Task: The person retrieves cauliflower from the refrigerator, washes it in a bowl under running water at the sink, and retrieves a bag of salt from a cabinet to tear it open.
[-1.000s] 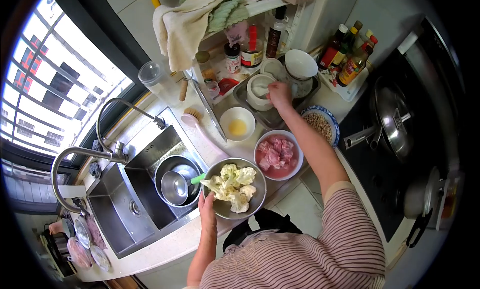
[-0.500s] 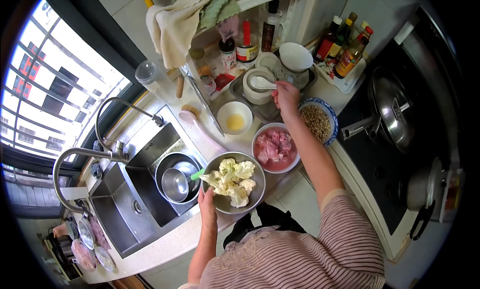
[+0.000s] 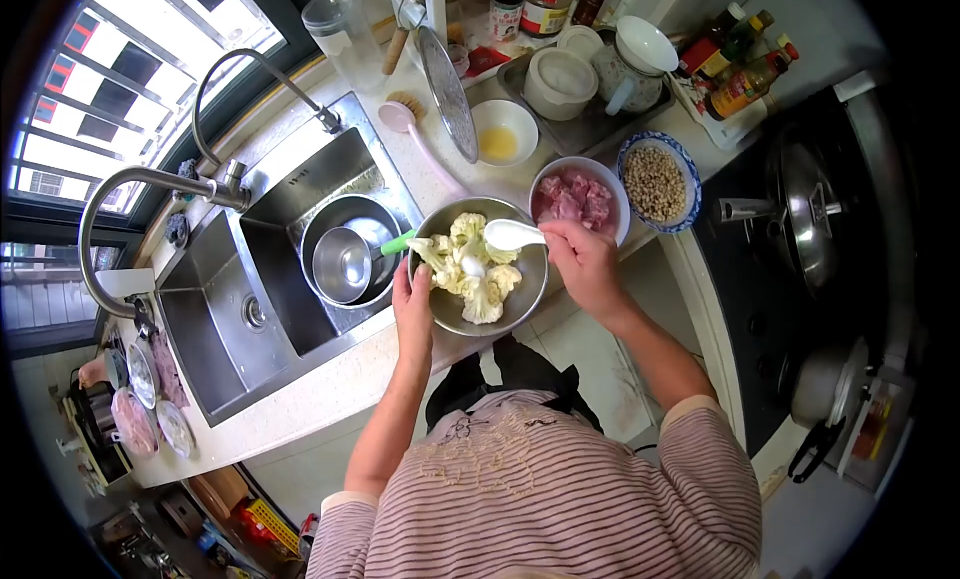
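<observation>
- Right hand (image 3: 585, 269), with its white spoon (image 3: 513, 235), has moved off from the pale round pot (image 3: 560, 84) and come over the steel bowl (image 3: 525, 299).
- Right fingers closed, thumb and fingertips pinching the spoon handle; spoon's head points left, above the cauliflower (image 3: 483, 297).
- Left hand (image 3: 411, 304) at the bowl's left side, as earlier: thumb up by the rim, fingers curled round the outer wall, no wide gap.
- Cauliflower pieces heaped inside the steel bowl, at the counter's front edge; small white patch on top, just below the spoon, its nature unclear.
- Pale pot sits in a metal tray (image 3: 588, 129) at the back of the counter, well apart from both hands.
- White bowl (image 3: 620, 214) of pink meat (image 3: 575, 201) near the right hand; blue-rimmed bowl (image 3: 695, 204) of pale grains (image 3: 655, 182) just beyond it.
- Behind the steel bowl: small bowl (image 3: 525, 129) with yellow liquid (image 3: 498, 144).
- Left of the hands: sink (image 3: 215, 329), a small pan (image 3: 342, 264) with green handle lying inside a larger pot.
</observation>
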The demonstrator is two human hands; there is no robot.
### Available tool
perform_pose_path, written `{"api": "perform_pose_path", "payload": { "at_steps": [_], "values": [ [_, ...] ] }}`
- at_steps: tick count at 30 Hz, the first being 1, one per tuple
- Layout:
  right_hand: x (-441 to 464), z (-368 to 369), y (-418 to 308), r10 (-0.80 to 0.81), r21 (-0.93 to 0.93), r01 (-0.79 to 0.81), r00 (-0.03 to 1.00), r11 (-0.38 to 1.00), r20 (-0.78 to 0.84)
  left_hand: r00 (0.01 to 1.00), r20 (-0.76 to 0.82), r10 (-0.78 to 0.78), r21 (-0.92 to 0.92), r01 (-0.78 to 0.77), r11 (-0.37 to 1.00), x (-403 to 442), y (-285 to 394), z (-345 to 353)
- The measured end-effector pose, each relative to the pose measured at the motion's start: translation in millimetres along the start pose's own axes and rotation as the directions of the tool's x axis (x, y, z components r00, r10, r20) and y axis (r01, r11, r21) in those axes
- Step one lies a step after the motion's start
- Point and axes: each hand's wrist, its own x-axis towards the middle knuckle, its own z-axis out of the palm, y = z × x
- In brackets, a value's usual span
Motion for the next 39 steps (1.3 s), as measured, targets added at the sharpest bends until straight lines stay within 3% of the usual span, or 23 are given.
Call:
{"api": "perform_pose_path", "payload": {
  "at_steps": [3,6,9,12,14,16,19,22,26,30,39],
  "values": [
    [1.2,-1.4,-3.3,-0.137,-0.041,0.135,0.989,0.99,-0.05,0.995,-0.071,0.077,0.089,-0.07,0.994,-5.7,-0.6,-0.8],
    [6.3,-4.1,7.7,-0.056,0.074,0.057,0.998,0.996,-0.019,0.99,-0.087,0.111,0.14,-0.098,0.985,-14.3,3.7,-0.8],
    [29.9,-21.0,5.3,0.309,0.333,-0.306,0.95,0.892,0.047,0.983,-0.115,0.146,0.158,-0.127,0.979,-16.5,2.8,5.1],
    [65.4,-41.8,13.4,0.412,0.456,-0.336,0.908,0.824,-0.075,0.98,-0.118,0.158,0.155,-0.139,0.978,-19.6,10.1,10.2],
    [96.9,-52.2,28.3,0.317,0.348,-0.211,0.906,0.913,-0.281,0.973,-0.107,0.205,0.204,-0.181,0.962,-15.1,3.1,9.1],
    [132.5,-53.2,61.7,0.211,0.156,-0.159,0.883,0.975,-0.419,0.98,-0.125,0.153,0.17,-0.13,0.977,-15.6,-1.0,10.7],
    [174.9,-43.2,95.1,-0.001,-0.322,-0.158,0.896,0.933,-0.444,0.978,-0.132,0.163,0.232,-0.13,0.964,-15.5,-3.5,12.0],
    [198.0,-26.1,109.6,0.006,-0.382,-0.183,0.907,0.906,-0.421,0.983,-0.141,0.116,0.204,-0.086,0.975,-14.9,-4.3,11.8],
    [210.9,-14.9,122.7,0.006,-0.578,-0.161,0.965,0.8,-0.261,0.98,-0.166,0.108,0.214,-0.071,0.974,-13.9,-7.6,11.9],
    [213.9,-23.3,129.1,0.0,-0.653,-0.165,0.969,0.739,-0.245,0.981,-0.171,0.095,0.168,-0.066,0.984,-15.6,-2.9,16.6],
    [215.0,-5.7,128.2,-0.051,-0.595,-0.144,0.953,0.79,-0.298,0.981,-0.172,0.089,0.163,-0.061,0.985,-16.6,-1.3,18.2]
  ]
}}
